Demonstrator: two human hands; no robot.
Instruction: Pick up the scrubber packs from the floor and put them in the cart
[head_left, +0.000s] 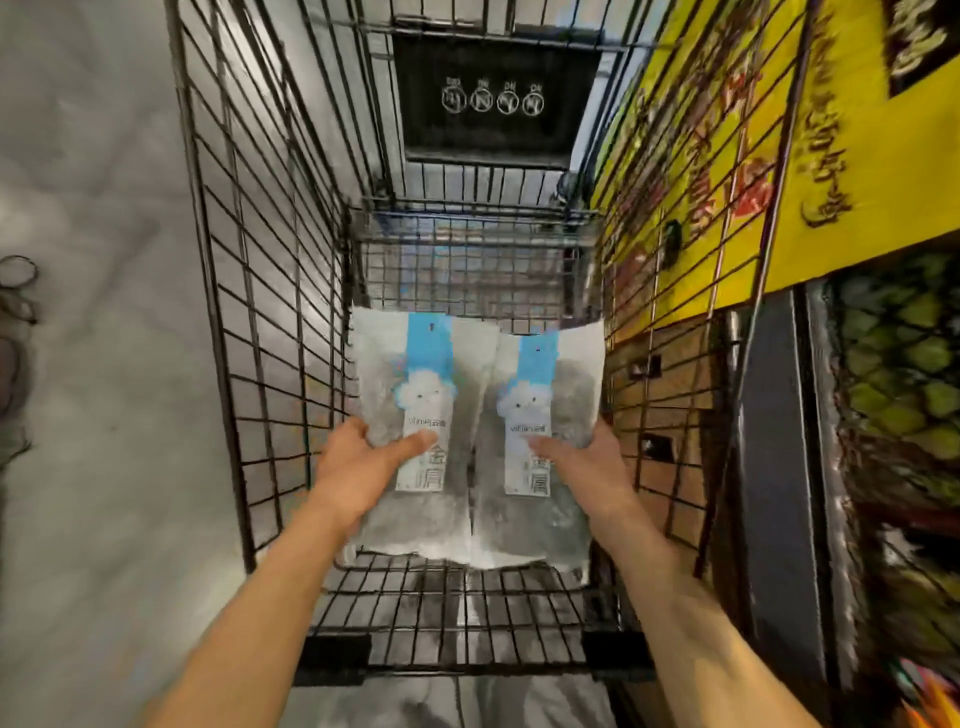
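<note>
Two clear scrubber packs with blue and white labels lie side by side inside the black wire cart (270, 322). My left hand (358, 457) grips the left scrubber pack (410, 395), thumb across its label. The right scrubber pack (561, 395) is gripped the same way by my right hand (582, 457). Both packs are low in the basket, at or just above its wire floor. The packs' contents look grey and metallic through the plastic.
The cart's far end carries a black panel (493, 93) with round symbols. A yellow printed display (831, 130) and shelves with green goods (904, 374) press close on the right. Grey floor (93, 364) stretches on the left.
</note>
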